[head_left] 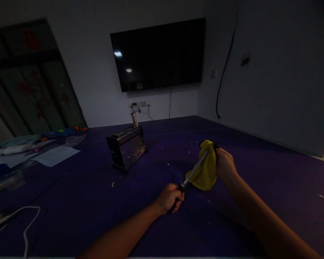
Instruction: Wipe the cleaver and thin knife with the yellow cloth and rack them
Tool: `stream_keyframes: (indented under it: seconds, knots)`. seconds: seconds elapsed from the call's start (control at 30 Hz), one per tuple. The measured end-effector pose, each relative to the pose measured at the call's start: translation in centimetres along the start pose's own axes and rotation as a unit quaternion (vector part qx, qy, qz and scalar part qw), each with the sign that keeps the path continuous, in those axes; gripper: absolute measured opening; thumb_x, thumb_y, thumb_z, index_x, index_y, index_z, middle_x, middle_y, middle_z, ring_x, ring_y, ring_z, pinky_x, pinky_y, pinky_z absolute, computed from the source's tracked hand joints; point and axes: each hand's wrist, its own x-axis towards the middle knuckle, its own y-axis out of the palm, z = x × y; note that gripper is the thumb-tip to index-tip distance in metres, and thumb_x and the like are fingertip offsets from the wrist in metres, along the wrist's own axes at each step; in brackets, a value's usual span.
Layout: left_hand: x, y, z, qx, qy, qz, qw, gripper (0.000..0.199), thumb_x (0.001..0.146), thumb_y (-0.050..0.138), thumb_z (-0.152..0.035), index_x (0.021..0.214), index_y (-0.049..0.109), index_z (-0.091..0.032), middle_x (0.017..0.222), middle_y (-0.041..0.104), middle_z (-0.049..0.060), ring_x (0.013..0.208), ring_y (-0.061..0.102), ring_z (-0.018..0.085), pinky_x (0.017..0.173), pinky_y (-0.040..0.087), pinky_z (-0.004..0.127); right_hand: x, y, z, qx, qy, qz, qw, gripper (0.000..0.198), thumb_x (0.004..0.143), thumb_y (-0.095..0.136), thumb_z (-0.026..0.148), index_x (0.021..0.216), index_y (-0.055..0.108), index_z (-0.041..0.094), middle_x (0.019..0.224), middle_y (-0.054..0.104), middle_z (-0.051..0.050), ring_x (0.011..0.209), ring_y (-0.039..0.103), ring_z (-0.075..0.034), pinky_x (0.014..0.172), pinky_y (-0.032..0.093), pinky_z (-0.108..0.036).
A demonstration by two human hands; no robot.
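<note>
My left hand (170, 198) is closed around the black handle of a slim, grey, blade-like tool (196, 167) with a small guard. It points up and to the right; whether it is a knife or a sharpening rod I cannot tell. A yellow cloth (205, 172) with a dark edge hangs from my right hand (225, 162), whose fingers are closed on it near the tool's far end. The cloth lies behind and against the tool. To the left stands a shiny, dark, box-shaped holder (131, 147) with slots on top, and a pale patterned handle (134, 119) sticks up from it.
Small white scraps dot the purple surface (156, 233). On the left lie paper sheets (56, 155), clear plastic bags and folded cloths (18, 141). A white cable (29, 225) curls at the lower left. A large television (162, 54) hangs on the back wall.
</note>
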Motion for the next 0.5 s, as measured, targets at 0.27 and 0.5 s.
stream_keyframes:
  seconds: [0.27, 0.5]
  knots:
    - [0.0, -0.1, 0.2, -0.014, -0.001, -0.013, 1.000, 0.006, 0.055, 0.044, -0.021, 0.057, 0.047, -0.016, 0.035, 0.039, -0.006, 0.026, 0.030, 0.006, 0.027, 0.021, 0.017, -1.0, 0.3, 1.2, -0.158, -0.194, -0.035, 0.968, 0.019, 0.063, 0.065, 0.031, 0.077, 0.069, 0.018, 0.074, 0.065, 0.000, 0.065, 0.058, -0.016, 0.055, 0.044, -0.026]
    - [-0.2, 0.1, 0.2, -0.070, 0.040, -0.037, 0.996, 0.008, 0.053, 0.044, -0.020, 0.059, 0.048, -0.015, 0.036, 0.039, -0.005, 0.026, 0.031, 0.006, 0.027, 0.020, 0.017, -1.1, 0.5, 0.1, -0.164, -0.160, -0.048, 0.972, 0.023, 0.067, 0.062, 0.034, 0.083, 0.069, 0.019, 0.071, 0.065, 0.001, 0.061, 0.056, -0.015, 0.055, 0.041, -0.024]
